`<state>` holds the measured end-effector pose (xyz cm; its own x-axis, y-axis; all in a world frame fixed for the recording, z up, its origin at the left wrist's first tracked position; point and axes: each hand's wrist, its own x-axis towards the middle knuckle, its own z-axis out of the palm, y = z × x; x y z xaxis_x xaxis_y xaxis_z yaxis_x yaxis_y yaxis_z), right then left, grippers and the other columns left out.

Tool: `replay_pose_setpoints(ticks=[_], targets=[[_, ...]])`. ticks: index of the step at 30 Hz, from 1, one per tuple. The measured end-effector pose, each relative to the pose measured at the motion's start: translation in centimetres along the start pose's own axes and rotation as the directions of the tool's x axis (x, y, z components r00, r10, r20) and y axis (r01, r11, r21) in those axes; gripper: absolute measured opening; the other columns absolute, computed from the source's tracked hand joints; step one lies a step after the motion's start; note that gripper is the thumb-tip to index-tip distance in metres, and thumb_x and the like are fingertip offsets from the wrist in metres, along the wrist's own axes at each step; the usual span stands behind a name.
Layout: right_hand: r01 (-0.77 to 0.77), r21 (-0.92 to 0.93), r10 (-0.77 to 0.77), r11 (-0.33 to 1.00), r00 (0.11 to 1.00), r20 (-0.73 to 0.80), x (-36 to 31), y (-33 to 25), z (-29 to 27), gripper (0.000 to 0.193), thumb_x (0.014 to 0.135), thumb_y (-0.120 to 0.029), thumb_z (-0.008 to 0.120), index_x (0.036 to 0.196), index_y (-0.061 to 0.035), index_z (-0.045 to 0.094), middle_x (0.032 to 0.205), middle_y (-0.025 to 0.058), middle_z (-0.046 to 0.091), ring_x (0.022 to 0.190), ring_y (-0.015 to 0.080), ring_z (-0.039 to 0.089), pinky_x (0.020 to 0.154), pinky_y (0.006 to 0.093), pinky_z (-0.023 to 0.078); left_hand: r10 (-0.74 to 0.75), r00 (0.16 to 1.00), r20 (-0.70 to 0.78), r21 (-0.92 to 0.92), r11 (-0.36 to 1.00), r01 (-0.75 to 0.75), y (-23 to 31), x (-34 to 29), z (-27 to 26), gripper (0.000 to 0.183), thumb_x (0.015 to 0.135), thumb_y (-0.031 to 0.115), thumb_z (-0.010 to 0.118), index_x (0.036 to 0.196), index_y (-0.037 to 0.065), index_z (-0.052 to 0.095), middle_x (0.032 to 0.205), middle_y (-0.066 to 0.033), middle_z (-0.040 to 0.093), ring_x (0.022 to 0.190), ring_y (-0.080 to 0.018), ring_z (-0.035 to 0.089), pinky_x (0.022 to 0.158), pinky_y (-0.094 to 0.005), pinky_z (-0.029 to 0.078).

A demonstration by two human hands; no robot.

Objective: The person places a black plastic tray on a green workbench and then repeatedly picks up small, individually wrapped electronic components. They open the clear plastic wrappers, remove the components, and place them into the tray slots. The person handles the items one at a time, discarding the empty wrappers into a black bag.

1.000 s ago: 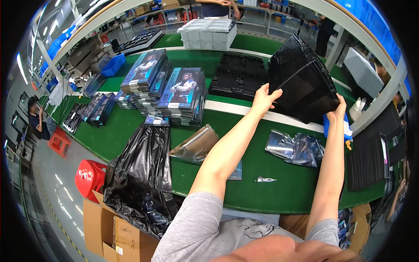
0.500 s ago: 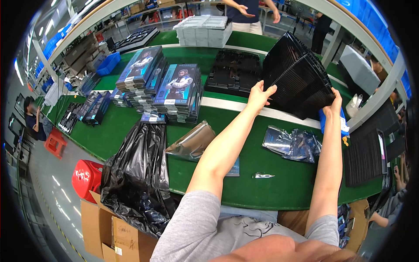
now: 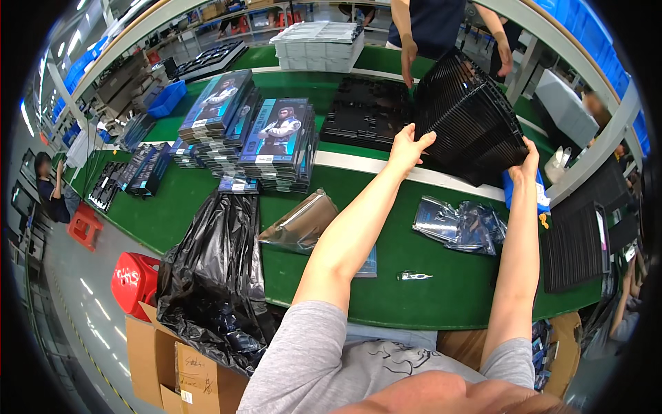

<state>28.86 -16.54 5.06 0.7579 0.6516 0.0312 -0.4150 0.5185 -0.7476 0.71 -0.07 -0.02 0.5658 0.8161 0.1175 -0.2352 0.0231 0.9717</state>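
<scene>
Tilted up at the far right of the table is a stack of black plastic trays (image 3: 469, 117). My left hand (image 3: 412, 148) grips its near left corner, thumb pointing right. At the right edge my right hand (image 3: 527, 162) holds the same stack, fingers wrapped behind it and partly hidden. Just left of the stack, more black trays (image 3: 365, 110) lie flat. Nearer me on the green table are clear-wrapped dark blue packets (image 3: 458, 224) and a small clear packet (image 3: 414, 276). A brown-grey plastic film bundle (image 3: 300, 221) lies beside my left forearm.
Stacked printed boxes (image 3: 276, 138) stand left of centre, with a white crate (image 3: 317, 48) behind. A black bag (image 3: 221, 262) hangs over the front edge. Upright black sheets (image 3: 576, 245) stand at right. Across the table, a co-worker's hand (image 3: 408, 58) is near the tray stack.
The co-worker across the table has come closer, arms now lowered beside the tray stack. My hands and the trays have hardly moved.
</scene>
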Motion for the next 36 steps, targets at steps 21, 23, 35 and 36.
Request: replay_pose_setpoints(ticks=[21,23,35,36], targets=[[-0.034,0.018,0.033,0.999,0.999,0.042,-0.1,-0.2,-0.4,0.021,0.085,-0.024,0.058,0.093,-0.0058,0.064,0.095,0.0111,0.068,0.084,0.0281,0.066,0.081,0.0428,0.054,0.035,0.999,0.04,-0.017,0.999,-0.035,0.4,0.3,-0.1,0.088,0.08,0.029,0.076,0.141,-0.011,0.027,0.129,-0.0218,0.056,0.097,-0.0193,0.065,0.051,-0.0208,0.05],[-0.043,0.004,0.043,0.999,0.997,0.071,-0.9,-0.2,0.5,0.019,0.083,-0.025,0.061,0.089,-0.0077,0.064,0.09,0.0096,0.068,0.084,0.0268,0.066,0.081,0.041,0.054,0.031,0.999,0.025,-0.055,0.998,-0.029,-0.2,0.6,0.0,0.088,0.08,0.027,0.077,0.141,-0.011,0.027,0.126,-0.0194,0.058,0.087,-0.0158,0.066,0.052,-0.0212,0.052],[0.01,0.008,-0.01,1.0,0.999,-0.035,0.3,-0.4,2.2,0.017,0.08,-0.029,0.064,0.075,-0.013,0.059,0.074,0.0038,0.063,0.067,0.0221,0.06,0.065,0.0399,0.051,0.026,0.983,0.182,-0.129,0.992,-0.003,0.0,1.2,-0.5,0.084,0.086,0.025,0.072,0.144,-0.009,0.022,0.137,-0.0165,0.049,0.095,-0.0144,0.062,0.056,-0.0207,0.053],[-0.02,0.001,0.02,1.0,0.999,-0.042,-0.2,-0.6,2.9,0.018,0.08,-0.03,0.063,0.076,-0.0128,0.059,0.075,0.0043,0.063,0.068,0.0225,0.061,0.066,0.0403,0.051,0.013,0.99,0.14,-0.174,0.985,0.011,-0.1,1.2,-0.5,0.083,0.086,0.025,0.072,0.144,-0.008,0.023,0.134,-0.0145,0.051,0.09,-0.0123,0.061,0.058,-0.022,0.053]])
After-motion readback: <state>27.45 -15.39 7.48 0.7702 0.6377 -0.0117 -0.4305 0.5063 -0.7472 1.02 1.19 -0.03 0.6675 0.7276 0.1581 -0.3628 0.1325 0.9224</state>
